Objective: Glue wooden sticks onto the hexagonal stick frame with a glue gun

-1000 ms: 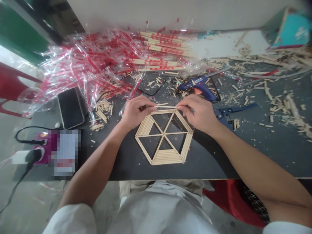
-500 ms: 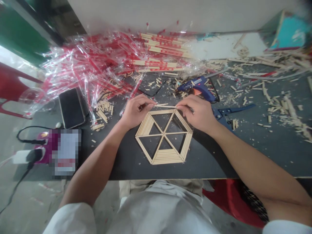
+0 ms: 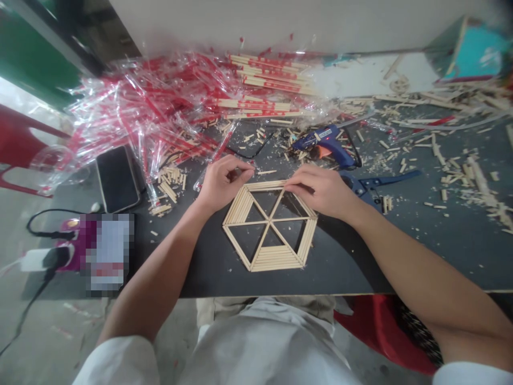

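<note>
A flat hexagonal frame of wooden sticks (image 3: 280, 262) with crossing spokes lies on the dark table; rows of sticks fill parts of some sections. At its top right corner my right hand (image 3: 320, 190) is closed, thumb and finger pinching the end of a thin wooden stick (image 3: 266, 185) along the top edge. My left hand (image 3: 224, 184) hovers by the top left corner, thumb and forefinger tips together, with no stick showing between them. Just beyond the frame, between the hands, lies a short stick piece (image 3: 266, 172).
Behind my right hand are a blue glue gun (image 3: 334, 147) and blue-handled cutters (image 3: 372, 184). Red-and-clear wrappers (image 3: 152, 107) and packed chopsticks (image 3: 272, 80) pile up at the back. Stick offcuts (image 3: 170, 184) and two phones (image 3: 118, 179) lie left; more scraps litter the right.
The stick held between both hands above the frame has come down to its top edge. My right hand moved slightly left and nearer me; my left hand no longer has the stick's other end.
</note>
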The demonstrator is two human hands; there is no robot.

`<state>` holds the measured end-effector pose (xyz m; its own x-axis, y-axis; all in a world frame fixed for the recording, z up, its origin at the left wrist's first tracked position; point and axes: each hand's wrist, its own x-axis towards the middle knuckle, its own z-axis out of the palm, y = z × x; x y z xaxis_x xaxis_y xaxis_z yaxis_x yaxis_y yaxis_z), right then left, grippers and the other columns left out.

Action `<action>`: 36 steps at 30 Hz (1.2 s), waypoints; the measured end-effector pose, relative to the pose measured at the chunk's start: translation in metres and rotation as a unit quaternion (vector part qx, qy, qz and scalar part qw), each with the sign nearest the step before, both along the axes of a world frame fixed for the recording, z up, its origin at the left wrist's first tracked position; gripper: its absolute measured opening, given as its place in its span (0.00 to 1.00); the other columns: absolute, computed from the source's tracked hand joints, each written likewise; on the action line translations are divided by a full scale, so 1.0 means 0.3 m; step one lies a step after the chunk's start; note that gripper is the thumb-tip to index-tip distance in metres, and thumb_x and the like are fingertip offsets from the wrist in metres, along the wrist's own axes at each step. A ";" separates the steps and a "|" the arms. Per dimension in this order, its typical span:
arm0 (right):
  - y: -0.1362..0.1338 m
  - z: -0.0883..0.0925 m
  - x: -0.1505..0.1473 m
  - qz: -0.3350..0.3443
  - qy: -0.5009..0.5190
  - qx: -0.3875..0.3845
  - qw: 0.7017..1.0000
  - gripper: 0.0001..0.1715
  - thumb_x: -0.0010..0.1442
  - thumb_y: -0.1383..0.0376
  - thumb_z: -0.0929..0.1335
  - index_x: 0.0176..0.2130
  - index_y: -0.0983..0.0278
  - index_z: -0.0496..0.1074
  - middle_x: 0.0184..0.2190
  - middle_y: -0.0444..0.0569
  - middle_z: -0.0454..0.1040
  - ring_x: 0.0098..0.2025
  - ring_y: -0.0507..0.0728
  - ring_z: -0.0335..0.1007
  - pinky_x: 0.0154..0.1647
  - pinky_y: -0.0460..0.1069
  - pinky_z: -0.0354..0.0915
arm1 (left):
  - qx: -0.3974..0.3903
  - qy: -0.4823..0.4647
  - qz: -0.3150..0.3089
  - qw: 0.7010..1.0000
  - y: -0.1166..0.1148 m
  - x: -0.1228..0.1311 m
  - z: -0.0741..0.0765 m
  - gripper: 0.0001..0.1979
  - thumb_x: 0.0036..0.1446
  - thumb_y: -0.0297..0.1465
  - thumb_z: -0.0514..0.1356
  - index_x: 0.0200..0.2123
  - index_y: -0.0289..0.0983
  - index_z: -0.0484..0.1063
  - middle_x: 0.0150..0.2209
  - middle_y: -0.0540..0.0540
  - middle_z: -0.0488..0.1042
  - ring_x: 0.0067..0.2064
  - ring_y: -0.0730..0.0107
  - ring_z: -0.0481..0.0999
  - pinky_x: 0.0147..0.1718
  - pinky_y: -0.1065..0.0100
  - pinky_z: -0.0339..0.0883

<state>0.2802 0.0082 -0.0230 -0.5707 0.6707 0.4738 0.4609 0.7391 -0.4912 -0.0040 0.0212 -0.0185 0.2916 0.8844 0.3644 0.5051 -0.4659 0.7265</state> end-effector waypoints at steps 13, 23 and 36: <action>-0.008 0.003 0.000 -0.019 -0.032 -0.024 0.999 0.11 0.75 0.61 0.68 0.42 0.60 0.79 0.38 0.51 0.80 0.39 0.59 0.76 0.42 0.55 0.71 | -0.002 0.014 0.002 1.000 -0.003 0.004 0.003 0.08 0.65 0.34 0.66 0.34 0.37 0.80 0.32 0.48 0.77 0.29 0.75 0.70 0.32 0.70 0.66; -0.004 -0.006 -0.002 -0.008 -0.013 -0.028 0.999 0.09 0.74 0.61 0.69 0.41 0.60 0.79 0.38 0.51 0.79 0.39 0.59 0.76 0.41 0.55 0.70 | 0.031 0.090 -0.040 0.995 -0.039 0.019 0.016 0.08 0.69 0.33 0.63 0.39 0.37 0.82 0.40 0.45 0.81 0.32 0.74 0.75 0.33 0.71 0.69; -0.004 -0.001 -0.018 -0.060 -0.008 -0.046 0.997 0.10 0.72 0.58 0.71 0.38 0.60 0.78 0.35 0.51 0.77 0.35 0.58 0.72 0.37 0.54 0.67 | 0.087 0.184 -0.096 0.974 -0.064 0.029 0.033 0.10 0.72 0.33 0.62 0.42 0.39 0.84 0.45 0.44 0.81 0.42 0.68 0.81 0.36 0.69 0.72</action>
